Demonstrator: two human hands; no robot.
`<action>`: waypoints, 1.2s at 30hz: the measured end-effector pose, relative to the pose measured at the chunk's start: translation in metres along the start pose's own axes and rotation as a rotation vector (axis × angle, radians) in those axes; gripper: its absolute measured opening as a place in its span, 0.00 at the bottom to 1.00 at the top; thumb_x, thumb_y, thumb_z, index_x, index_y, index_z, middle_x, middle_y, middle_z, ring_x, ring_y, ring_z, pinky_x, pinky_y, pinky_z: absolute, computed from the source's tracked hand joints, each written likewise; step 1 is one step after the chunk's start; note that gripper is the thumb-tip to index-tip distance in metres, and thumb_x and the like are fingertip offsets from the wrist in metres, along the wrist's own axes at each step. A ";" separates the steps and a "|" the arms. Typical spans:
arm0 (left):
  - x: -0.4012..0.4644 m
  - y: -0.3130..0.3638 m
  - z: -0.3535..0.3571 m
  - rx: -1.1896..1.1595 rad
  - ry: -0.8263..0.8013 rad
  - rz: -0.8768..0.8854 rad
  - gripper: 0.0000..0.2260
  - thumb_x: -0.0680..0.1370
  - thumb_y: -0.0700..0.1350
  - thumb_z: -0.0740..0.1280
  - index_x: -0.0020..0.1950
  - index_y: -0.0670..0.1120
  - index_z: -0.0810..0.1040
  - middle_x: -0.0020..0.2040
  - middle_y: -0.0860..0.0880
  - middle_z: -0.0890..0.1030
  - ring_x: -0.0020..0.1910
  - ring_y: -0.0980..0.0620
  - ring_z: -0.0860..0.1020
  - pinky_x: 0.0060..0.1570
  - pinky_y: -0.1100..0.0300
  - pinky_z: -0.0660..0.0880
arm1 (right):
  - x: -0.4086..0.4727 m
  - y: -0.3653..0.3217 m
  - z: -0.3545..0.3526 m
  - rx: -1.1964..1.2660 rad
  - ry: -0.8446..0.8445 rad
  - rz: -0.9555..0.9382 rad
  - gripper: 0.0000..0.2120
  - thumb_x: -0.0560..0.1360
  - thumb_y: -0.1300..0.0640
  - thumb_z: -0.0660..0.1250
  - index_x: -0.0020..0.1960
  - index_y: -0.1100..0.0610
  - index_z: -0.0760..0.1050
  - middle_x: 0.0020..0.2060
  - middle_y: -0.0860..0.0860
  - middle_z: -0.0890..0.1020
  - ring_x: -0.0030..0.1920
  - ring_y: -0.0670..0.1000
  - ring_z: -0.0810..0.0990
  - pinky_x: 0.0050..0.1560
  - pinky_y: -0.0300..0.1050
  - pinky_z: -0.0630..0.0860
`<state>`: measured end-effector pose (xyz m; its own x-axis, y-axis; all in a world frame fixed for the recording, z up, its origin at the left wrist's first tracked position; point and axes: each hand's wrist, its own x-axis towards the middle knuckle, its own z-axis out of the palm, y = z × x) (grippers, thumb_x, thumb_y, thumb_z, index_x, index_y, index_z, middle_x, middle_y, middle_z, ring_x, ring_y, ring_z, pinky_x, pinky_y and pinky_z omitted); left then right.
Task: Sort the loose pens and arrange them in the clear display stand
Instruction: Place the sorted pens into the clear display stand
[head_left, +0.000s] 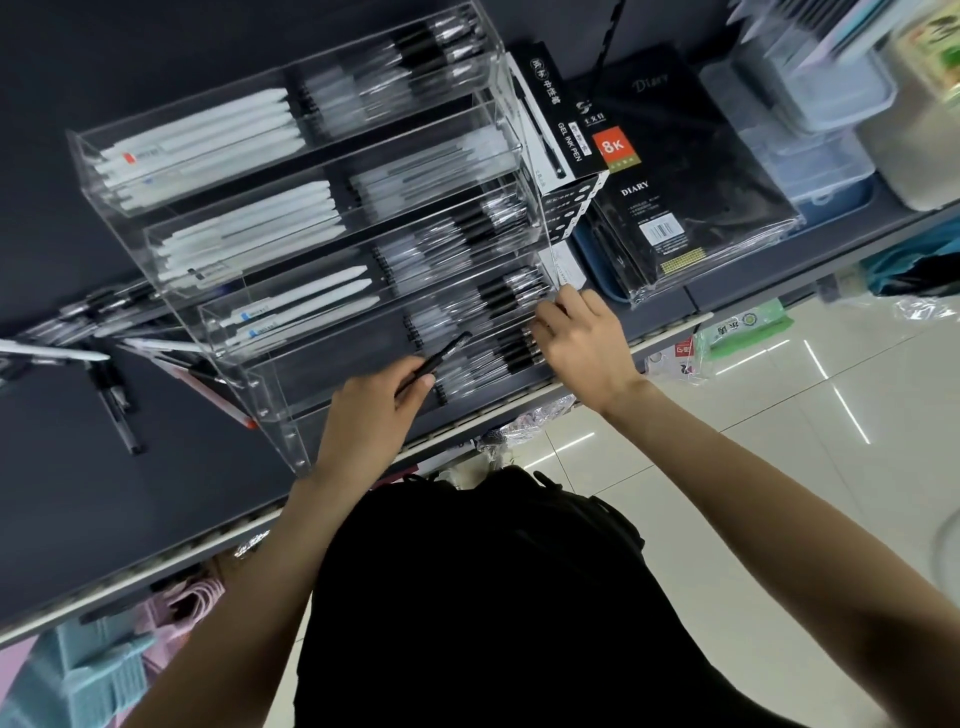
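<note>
Left hand (371, 402) grips a black pen (436, 358) at frame centre, angled toward the clear stand's (291, 436) lowest tier for insertion; right hand (582, 338), fingers curled, steadies pens there.

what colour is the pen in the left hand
Black; the pen held by the left hand shows best in the head view.
</note>
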<state>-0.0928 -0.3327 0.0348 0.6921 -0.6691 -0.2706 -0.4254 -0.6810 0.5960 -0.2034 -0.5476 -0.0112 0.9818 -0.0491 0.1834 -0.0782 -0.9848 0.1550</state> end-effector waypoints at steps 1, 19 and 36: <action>0.000 0.002 0.001 0.018 0.009 0.012 0.12 0.80 0.49 0.62 0.60 0.48 0.78 0.35 0.56 0.78 0.31 0.61 0.75 0.34 0.66 0.69 | -0.001 0.000 0.000 0.013 0.022 0.016 0.15 0.74 0.67 0.57 0.34 0.60 0.77 0.37 0.53 0.79 0.42 0.54 0.73 0.40 0.44 0.64; -0.015 -0.002 0.015 0.095 0.150 -0.001 0.13 0.79 0.49 0.63 0.62 0.48 0.76 0.52 0.54 0.82 0.50 0.53 0.81 0.43 0.59 0.73 | -0.017 -0.003 -0.006 0.255 0.123 0.055 0.08 0.71 0.66 0.71 0.46 0.56 0.82 0.43 0.50 0.82 0.42 0.53 0.78 0.42 0.42 0.65; -0.006 0.013 0.040 -0.164 -0.146 -0.300 0.25 0.80 0.51 0.60 0.76 0.49 0.59 0.70 0.48 0.71 0.69 0.49 0.70 0.67 0.58 0.64 | 0.000 -0.009 -0.001 0.122 -0.113 0.051 0.11 0.59 0.68 0.71 0.37 0.55 0.80 0.31 0.50 0.80 0.34 0.53 0.78 0.42 0.43 0.71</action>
<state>-0.1256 -0.3491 0.0138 0.6764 -0.4901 -0.5498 -0.1087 -0.8047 0.5836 -0.2025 -0.5388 -0.0113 0.9908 -0.1114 0.0764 -0.1139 -0.9931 0.0285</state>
